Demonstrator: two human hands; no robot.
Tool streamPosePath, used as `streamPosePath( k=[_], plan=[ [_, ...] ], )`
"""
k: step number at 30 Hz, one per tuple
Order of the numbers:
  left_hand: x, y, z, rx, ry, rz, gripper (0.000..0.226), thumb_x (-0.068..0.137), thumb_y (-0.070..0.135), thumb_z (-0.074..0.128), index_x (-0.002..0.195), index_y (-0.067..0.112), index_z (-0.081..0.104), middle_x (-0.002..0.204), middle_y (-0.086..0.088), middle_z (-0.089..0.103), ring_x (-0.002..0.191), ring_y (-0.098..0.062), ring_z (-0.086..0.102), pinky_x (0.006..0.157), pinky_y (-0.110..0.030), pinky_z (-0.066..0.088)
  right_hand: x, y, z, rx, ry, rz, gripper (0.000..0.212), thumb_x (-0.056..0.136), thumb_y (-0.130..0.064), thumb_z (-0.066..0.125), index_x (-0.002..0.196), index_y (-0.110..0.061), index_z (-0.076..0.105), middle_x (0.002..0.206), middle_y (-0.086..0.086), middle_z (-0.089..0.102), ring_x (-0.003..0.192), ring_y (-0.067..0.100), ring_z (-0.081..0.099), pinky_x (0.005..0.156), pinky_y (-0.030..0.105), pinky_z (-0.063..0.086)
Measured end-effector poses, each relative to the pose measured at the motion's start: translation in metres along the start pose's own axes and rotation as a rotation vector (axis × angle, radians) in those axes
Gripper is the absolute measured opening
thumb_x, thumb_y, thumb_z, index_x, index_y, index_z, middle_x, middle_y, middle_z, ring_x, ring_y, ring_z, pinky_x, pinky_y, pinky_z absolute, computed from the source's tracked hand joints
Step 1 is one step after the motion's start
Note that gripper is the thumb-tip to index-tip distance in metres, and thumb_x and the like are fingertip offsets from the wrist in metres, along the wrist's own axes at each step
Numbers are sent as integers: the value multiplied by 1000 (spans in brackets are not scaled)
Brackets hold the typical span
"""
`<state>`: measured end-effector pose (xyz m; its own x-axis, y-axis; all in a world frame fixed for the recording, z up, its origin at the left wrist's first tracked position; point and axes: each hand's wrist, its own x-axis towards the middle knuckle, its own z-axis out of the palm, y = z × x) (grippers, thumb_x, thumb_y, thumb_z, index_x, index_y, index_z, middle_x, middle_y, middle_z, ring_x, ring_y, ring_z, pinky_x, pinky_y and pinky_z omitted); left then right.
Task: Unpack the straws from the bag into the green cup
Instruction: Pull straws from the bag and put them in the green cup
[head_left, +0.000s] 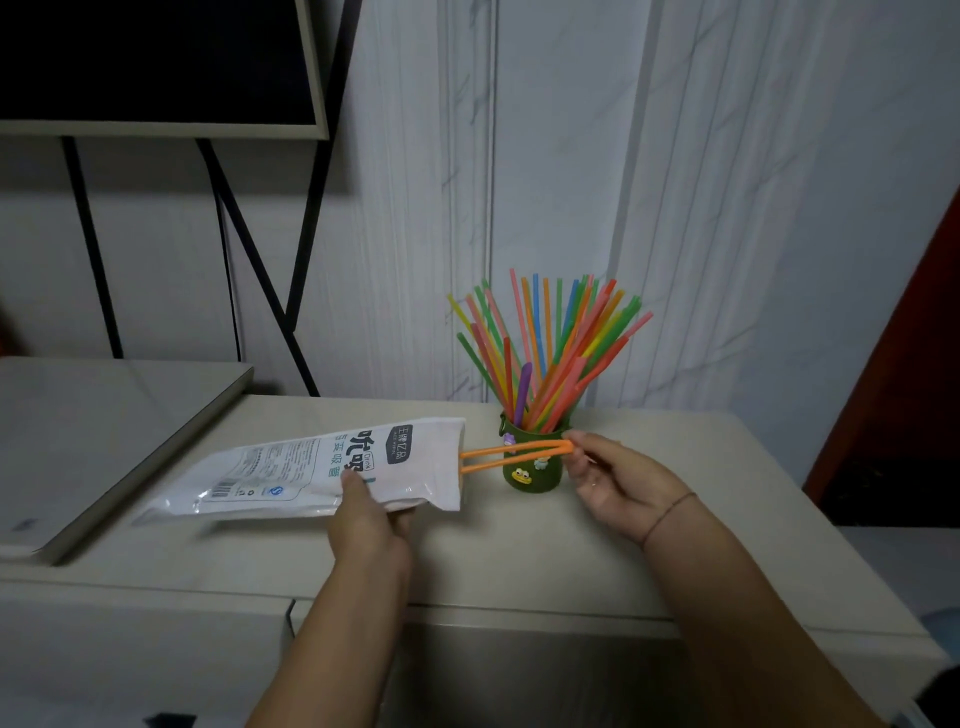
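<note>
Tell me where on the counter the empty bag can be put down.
Bare counter lies in front of the green cup, between the left hand and right hand. Another strip runs right of the cup to the counter edge. It is crowded around the bag and orange straws.

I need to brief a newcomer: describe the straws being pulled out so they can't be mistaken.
On the beige counter stands the green cup, full of upright coloured straws. Crossing its front, the two orange straws run sideways from the white bag to the right hand.
</note>
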<state>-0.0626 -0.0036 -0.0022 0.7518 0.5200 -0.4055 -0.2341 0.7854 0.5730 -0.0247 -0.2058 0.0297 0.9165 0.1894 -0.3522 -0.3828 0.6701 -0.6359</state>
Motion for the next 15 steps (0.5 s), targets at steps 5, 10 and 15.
streamPosePath(
  k=[5, 10, 15],
  plan=[
    [-8, -9, 5, 36, -39, -19, 13, 96, 25, 54, 108, 21, 53, 89, 4, 65, 77, -10, 64, 56, -28, 57, 1, 37, 16, 56, -83, 60, 11, 87, 1, 54, 83, 6, 64, 76, 11, 66, 57, 11, 61, 47, 15, 52],
    [-10, -9, 6, 29, -54, -15, 6, 95, 26, 56, 99, 23, 54, 90, 3, 66, 79, -12, 65, 62, -31, 58, 2, 21, 17, -6, 77, -199, 15, 90, 4, 50, 76, 3, 56, 68, 13, 57, 44, 10, 58, 41, 15, 49],
    [-3, -6, 5, 3, -23, -10, 12, 97, 23, 52, 109, 23, 50, 89, 4, 64, 77, -11, 63, 73, -35, 55, 1, -9, -2, -44, 177, -316, 19, 91, 1, 50, 73, 0, 54, 45, 5, 60, 36, 6, 58, 41, 17, 51]
  ],
)
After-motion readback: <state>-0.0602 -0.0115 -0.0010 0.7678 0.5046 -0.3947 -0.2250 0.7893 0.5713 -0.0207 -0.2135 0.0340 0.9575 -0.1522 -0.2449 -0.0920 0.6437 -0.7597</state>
